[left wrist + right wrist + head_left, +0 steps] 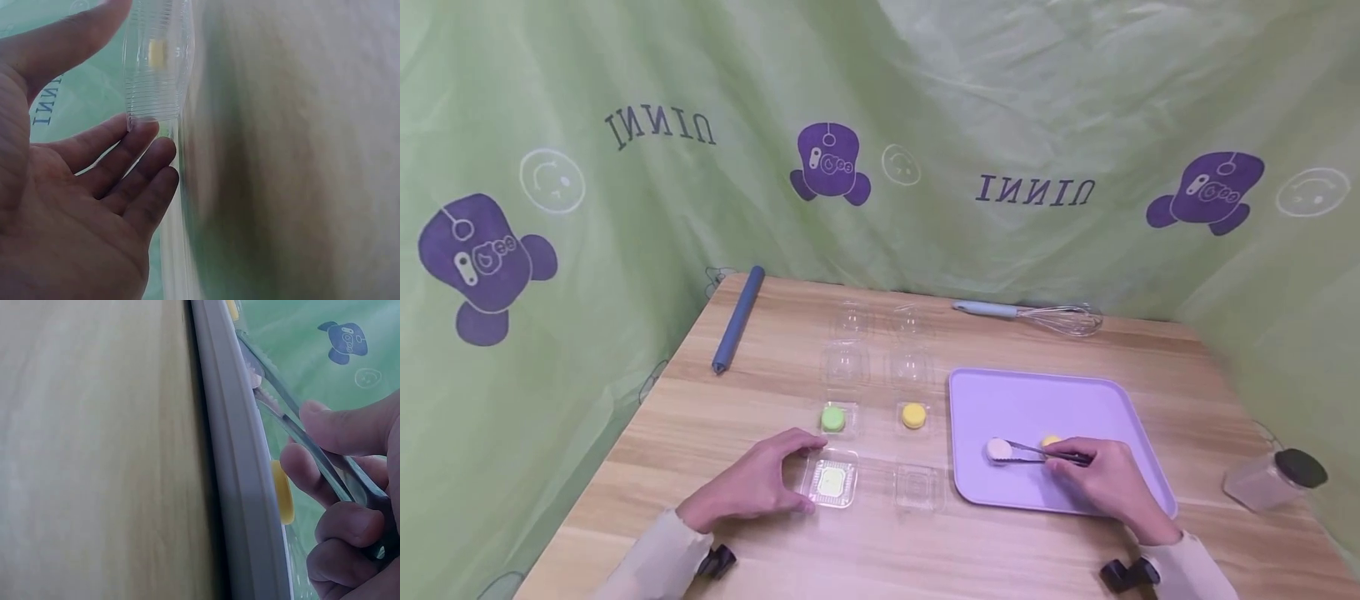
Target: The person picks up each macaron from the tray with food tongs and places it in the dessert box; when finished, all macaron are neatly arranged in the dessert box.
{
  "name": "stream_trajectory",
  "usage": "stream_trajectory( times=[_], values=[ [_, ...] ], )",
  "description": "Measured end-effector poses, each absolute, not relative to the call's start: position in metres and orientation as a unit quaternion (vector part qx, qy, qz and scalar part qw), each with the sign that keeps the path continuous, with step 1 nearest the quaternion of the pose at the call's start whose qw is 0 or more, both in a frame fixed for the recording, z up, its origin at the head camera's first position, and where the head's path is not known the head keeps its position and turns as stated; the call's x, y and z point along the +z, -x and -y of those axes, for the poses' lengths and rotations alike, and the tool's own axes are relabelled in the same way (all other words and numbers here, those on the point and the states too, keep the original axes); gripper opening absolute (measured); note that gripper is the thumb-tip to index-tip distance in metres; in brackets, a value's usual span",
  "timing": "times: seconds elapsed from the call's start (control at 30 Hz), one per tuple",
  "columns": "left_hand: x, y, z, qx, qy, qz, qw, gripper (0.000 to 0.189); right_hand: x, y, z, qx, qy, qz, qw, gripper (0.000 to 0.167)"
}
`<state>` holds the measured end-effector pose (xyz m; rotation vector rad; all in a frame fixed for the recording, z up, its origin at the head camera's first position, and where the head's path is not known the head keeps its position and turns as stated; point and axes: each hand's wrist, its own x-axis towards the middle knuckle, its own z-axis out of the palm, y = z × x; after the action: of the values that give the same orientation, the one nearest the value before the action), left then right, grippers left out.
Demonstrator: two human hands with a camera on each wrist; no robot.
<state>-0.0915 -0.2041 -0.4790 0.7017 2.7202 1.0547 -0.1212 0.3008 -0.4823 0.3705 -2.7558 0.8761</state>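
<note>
My left hand [756, 479] holds a clear plastic box [847, 492] by its edge, thumb on the near side and fingers on the far side. A pale patch shows in the box's bottom. My right hand [1101, 479] grips dark metal tongs [325, 464] over a purple tray [1037, 400]. Between the tongs' tips is a pale pink macaron [999, 451]; whether it is off the tray I cannot tell. A yellow macaron [283, 492] lies on the tray, partly hidden by that hand in the head view.
A green macaron [832, 418] and a yellow macaron [913, 415] sit in clear boxes. Another clear box [917, 486] is left of the tray, with clear lids [846, 362] behind. Around stand a blue rolling pin [739, 321], a whisk [992, 309] and a black-lidded jar [1262, 482].
</note>
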Motion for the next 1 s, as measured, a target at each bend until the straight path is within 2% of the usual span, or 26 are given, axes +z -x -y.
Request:
stream_trajectory(
  times=[0.4, 0.63, 1.0],
  values=[
    [-0.476, 0.097, 0.201, 0.349, -0.237, -0.903, 0.082, 0.077, -0.481, 0.119, -0.3, 0.317, -0.126, 0.932, 0.121, 0.019],
    [-0.474, 0.102, 0.198, 0.348, -0.24, -0.901, 0.098, 0.074, -0.466, 0.128, -0.301, 0.346, -0.071, 0.928, 0.115, 0.016],
    [-0.476, 0.106, 0.193, 0.339, -0.239, -0.904, 0.108, 0.076, -0.414, 0.159, -0.276, 0.423, -0.103, 0.881, 0.188, 0.018]
  ],
)
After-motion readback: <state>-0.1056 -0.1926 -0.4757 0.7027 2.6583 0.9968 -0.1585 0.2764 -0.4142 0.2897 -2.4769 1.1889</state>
